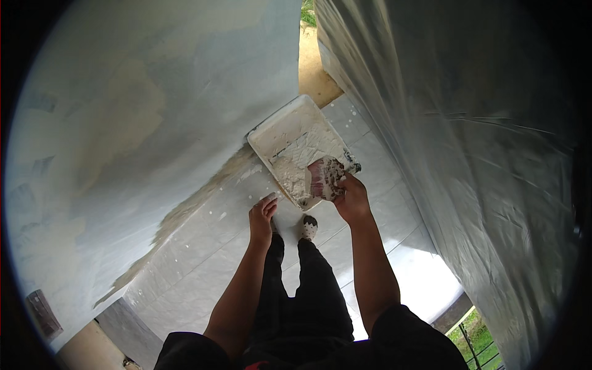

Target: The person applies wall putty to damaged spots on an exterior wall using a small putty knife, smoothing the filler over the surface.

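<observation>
My right hand (353,197) is closed on a wide paintbrush (318,176) with reddish-brown bristles and a paint-crusted body. The brush lies over the lower right part of a white paint tray (279,123), its bristles down at the thick off-white paint (296,137) inside. Paint is smeared across the tray's floor and walls. Just left of the tray's near corner, my left hand (263,216) hangs with loosely bent fingers and pale marks at the fingertips. I see nothing in it.
A wall (123,117) with patchy whitish paint rises on the left. Plastic sheeting (444,123) hangs along the right. Grey, paint-spotted sheeting (203,246) covers the floor. My patterned sock (309,228) shows close to the tray. Grass (478,336) and a railing appear at lower right.
</observation>
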Available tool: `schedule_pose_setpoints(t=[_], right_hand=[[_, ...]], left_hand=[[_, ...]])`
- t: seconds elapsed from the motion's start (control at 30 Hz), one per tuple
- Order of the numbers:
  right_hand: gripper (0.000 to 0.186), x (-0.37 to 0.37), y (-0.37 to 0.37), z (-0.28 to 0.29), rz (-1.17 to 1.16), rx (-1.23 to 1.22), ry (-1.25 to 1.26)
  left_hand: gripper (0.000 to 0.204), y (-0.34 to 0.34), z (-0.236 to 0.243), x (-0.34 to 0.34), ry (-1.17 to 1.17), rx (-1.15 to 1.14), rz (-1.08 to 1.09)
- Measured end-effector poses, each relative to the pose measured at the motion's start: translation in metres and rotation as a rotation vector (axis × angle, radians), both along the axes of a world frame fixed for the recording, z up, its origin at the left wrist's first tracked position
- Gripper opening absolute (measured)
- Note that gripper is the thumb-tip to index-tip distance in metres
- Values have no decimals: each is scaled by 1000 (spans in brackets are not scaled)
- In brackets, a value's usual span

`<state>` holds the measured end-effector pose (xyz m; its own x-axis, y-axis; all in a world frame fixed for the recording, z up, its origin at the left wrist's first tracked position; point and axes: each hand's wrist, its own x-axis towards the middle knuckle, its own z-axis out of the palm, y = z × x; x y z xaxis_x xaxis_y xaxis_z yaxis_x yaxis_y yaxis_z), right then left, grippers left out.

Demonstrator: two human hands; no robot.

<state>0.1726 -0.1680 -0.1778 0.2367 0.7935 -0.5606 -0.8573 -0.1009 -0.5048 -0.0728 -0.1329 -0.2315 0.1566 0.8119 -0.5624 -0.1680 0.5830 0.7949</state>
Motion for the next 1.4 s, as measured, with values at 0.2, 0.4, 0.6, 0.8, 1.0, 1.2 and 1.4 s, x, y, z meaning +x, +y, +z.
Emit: schedule_pose_setpoints(t=[0.2,0.4,0.6,0.8,1.0,1.2,1.4], right_hand=[[39,-30,-5,130,-145,133,37],[44,-95,-36,205,-215,206,-124],[39,-164,-61,212,-286,309,-177],[26,-248,-56,240,-433,227,-61],[32,-287,-55,314,-400,279,-85],[38,-293,-53,441,-359,562,-210],[34,-331,-57,551,-296,780,-356]], left_hand=[[57,40,119,-15,-46,245,-61],[66,45,203,-42,-176,424,-192],[67,38,255,-98,-177,711,-366],[68,31,308,-166,-144,887,-423],[78,35,384,-190,-78,1186,-442],[82,27,554,-230,69,1676,-393],[75,13,669,-288,482,2041,-327]])
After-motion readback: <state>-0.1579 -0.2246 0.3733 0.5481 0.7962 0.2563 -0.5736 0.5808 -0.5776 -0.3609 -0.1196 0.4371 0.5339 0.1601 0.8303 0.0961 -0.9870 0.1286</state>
